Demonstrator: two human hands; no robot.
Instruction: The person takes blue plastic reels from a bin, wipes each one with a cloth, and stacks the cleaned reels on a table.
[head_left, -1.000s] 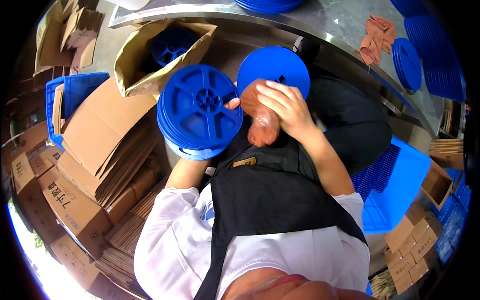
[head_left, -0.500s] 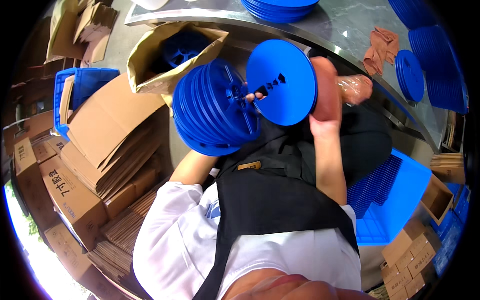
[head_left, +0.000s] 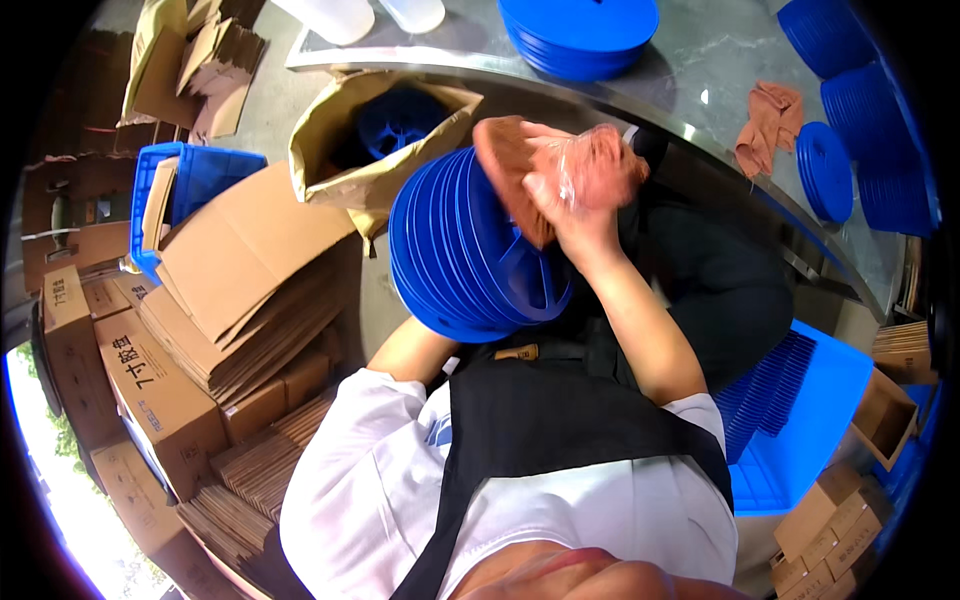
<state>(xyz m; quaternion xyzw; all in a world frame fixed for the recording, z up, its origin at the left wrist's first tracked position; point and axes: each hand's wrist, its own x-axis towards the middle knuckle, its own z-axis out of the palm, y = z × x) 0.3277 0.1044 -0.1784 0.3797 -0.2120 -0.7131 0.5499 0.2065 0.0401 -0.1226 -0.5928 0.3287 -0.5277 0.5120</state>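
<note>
A stack of several blue plastic reels (head_left: pixel 465 255) hangs tilted in front of my chest. My left forearm (head_left: pixel 415 350) runs under it and my left hand is hidden behind the stack, carrying it. My right hand (head_left: pixel 560 205) rests on the top face of the stack, closed on a crumpled clear plastic wrap (head_left: pixel 600 165) and a brownish cloth-like piece (head_left: pixel 505 165).
An open brown paper bag (head_left: pixel 330 150) with blue reels stands beyond the stack. Flattened cardboard (head_left: pixel 240 275), a blue crate (head_left: pixel 195 175) and boxes (head_left: pixel 150 400) lie left. A steel table (head_left: pixel 700 70) carries reel stacks (head_left: pixel 580 30) and an orange cloth (head_left: pixel 765 120). A blue tray (head_left: pixel 820 400) lies right.
The single reel my right hand held apart now lies on the stack. The stack has tipped toward me, and my right hand has risen onto its top with the wrap.
</note>
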